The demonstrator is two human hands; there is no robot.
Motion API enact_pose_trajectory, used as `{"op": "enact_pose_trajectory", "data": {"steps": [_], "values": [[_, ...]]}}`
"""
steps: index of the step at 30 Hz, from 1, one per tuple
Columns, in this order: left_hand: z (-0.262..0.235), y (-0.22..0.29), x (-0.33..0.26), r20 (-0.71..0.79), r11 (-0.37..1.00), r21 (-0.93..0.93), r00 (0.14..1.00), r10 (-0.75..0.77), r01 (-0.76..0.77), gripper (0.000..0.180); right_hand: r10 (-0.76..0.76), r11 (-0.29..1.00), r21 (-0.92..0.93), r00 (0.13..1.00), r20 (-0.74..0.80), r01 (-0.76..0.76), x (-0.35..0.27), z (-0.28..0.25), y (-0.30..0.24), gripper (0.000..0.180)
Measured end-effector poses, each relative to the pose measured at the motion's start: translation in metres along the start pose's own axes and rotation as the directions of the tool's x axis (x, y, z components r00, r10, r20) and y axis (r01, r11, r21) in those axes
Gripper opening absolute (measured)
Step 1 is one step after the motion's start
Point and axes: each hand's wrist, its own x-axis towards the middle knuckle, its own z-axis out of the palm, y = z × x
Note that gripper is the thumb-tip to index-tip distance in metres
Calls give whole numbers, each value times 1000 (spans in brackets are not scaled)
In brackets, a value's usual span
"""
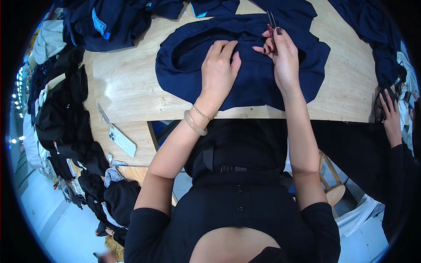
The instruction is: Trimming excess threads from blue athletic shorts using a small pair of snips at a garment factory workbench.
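A navy blue garment [254, 87] lies spread on the wooden table, its wide opening with a gathered band turned toward the left. My left hand [218, 70] lies on it beside that opening, fingers over the band and thumb apart from them. Above the garment's right part, my right hand [283, 55] is closed around a pair of thread snips [271, 19]. The two thin metal blades point away from me and stand slightly apart. Most of the snips' handle is hidden in my fingers.
Dark blue garments [105, 26] are heaped at the far left of the table [127, 87]. A white phone [123, 140] lies at the left. Piles of clothes [66, 118] line the left side. At the right, another person's hand [391, 116] is near dark cloth.
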Motion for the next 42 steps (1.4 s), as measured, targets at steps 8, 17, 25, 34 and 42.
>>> {"op": "enact_pose_trajectory", "data": {"steps": [8,17,25,34,42], "values": [[4,1,10,4,963,225,988,151,-148,14,-1,1000,-7,1000,10,2,0,0,0,32],[-3,-14,20,-20,995,-12,995,102,-102,7,39,999,19,999,20,-40,0,-4,-5,36],[-16,-19,18,114,984,-146,987,115,-97,19,0,978,-210,998,55,12,0,-12,-31,27],[-3,-20,14,20,956,108,962,274,-274,11,-157,644,-736,977,144,211,-6,-12,-47,19],[-6,-16,13,55,975,51,975,215,-218,9,-152,435,-854,958,243,286,-6,-10,-49,22]]}}
